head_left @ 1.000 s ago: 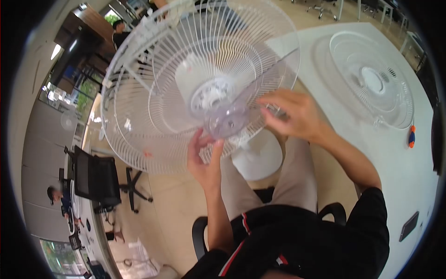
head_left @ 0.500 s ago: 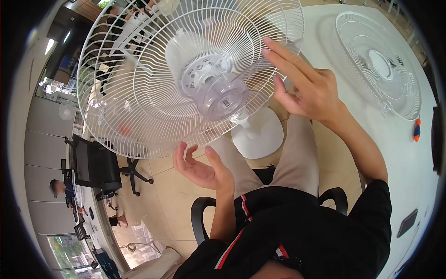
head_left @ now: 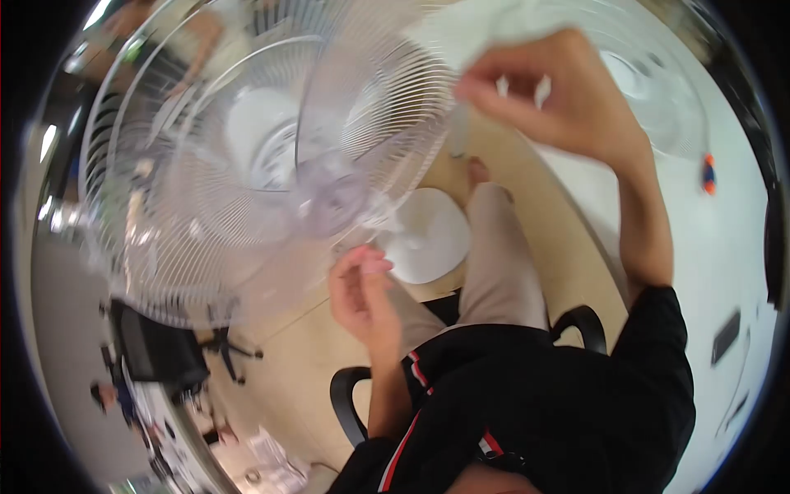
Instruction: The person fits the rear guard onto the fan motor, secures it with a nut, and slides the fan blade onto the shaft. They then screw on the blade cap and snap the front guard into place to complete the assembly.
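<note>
In front of me a standing fan tilts over my knees, its white wire rear grille [head_left: 156, 288] open toward me. Translucent fan blades [head_left: 354, 66] sit on the hub, smeared by motion. My right hand [head_left: 568, 99] is raised beside the grille's right edge, thumb and fingertips brought together close to the rim. Below the hub, my left hand [head_left: 362, 296] has its fingers curled in to the thumb near the lower rim. What either pinch holds, if anything, does not show. The round white fan base [head_left: 428, 239] rests on the floor between my legs.
A front fan grille [head_left: 675, 115] lies on the white table [head_left: 724, 272] to my right, with an orange-and-blue object [head_left: 708, 174] and a phone [head_left: 726, 337]. An office chair [head_left: 156, 342] stands at left. Another person's arm [head_left: 202, 45] shows behind the fan.
The blades have turned, one now pointing up. My right hand has lifted off the rim area and its spread fingers have closed together; my left fingers have curled in. The view has shifted.
</note>
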The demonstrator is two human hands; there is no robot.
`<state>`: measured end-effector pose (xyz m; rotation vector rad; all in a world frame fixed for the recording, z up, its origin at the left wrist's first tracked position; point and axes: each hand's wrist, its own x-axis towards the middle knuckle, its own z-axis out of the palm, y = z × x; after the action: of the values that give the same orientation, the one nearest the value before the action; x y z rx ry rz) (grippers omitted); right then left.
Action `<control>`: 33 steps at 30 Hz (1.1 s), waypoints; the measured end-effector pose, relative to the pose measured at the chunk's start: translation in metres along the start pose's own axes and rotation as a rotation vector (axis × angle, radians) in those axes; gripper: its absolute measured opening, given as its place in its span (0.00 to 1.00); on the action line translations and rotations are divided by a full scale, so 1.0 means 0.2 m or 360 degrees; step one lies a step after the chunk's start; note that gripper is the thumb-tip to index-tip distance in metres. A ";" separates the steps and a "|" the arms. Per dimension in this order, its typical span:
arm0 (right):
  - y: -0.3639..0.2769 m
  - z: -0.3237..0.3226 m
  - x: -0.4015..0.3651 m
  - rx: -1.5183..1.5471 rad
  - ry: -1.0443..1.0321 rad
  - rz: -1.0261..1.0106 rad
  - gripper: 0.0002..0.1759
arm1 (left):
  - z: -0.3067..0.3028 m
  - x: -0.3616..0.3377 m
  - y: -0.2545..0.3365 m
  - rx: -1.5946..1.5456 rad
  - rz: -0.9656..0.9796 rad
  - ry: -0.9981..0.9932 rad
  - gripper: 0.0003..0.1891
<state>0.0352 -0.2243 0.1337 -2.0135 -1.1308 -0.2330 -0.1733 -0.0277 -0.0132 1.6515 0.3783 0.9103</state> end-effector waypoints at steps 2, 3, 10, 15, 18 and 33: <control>0.07 -0.17 0.00 0.0165 0.0509 0.0030 0.15 | 0.01 0.03 0.03 -0.0282 -0.0334 -0.0131 0.15; 0.09 -0.26 -0.01 0.0221 0.0772 -0.0001 0.11 | 0.00 0.05 0.03 -0.0438 -0.0523 -0.0180 0.17; 0.80 -0.71 -0.19 -0.0870 0.1057 0.0644 0.19 | 0.03 0.09 0.02 -0.0676 -0.0678 -0.0051 0.22; 1.09 -0.59 -0.26 -0.1140 0.0138 0.1075 0.21 | 0.03 0.11 0.04 -0.0810 -0.0696 -0.0071 0.24; 1.37 -0.48 -0.30 -0.0993 -0.0231 0.0687 0.26 | 0.01 0.12 0.08 -0.0905 -0.0799 -0.0107 0.24; 1.24 -0.45 -0.23 -0.1021 -0.0129 0.0957 0.22 | 0.04 0.17 0.23 -0.0878 -0.0404 -0.0236 0.32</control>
<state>0.2225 -0.3885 0.0329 -2.8490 -0.4654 -0.2176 -0.1555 -0.0252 0.0416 1.1239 0.2029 0.6238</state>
